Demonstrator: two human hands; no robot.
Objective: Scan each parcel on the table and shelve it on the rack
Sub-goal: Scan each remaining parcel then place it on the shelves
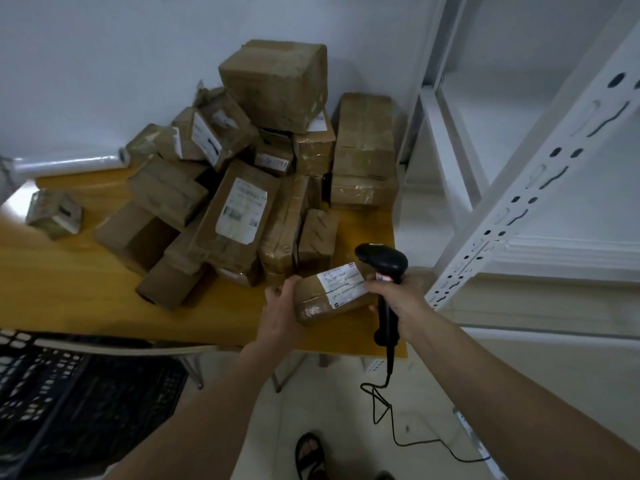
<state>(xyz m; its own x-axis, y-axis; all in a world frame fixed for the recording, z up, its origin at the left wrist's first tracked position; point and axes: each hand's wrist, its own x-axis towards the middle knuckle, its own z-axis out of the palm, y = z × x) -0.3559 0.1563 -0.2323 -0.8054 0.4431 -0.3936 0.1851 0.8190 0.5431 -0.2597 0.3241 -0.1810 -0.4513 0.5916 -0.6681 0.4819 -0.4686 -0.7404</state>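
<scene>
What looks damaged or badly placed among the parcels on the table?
The parcel heap is disorderly, with boxes leaning on one another. The large box sits tilted on top. Below it to the left, one labelled box has torn, ragged wrapping at its upper edge.

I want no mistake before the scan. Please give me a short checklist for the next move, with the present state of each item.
1. Left hand grips the small parcel: ok.
2. Right hand holds the scanner: ok.
3. Parcel label faces up, uncovered: ok.
4. Scanner head aimed at the label: cannot tell.
5. Scanner cable hangs free of the table: ok.
6. Free shelf on the rack: cannot tell.
</scene>
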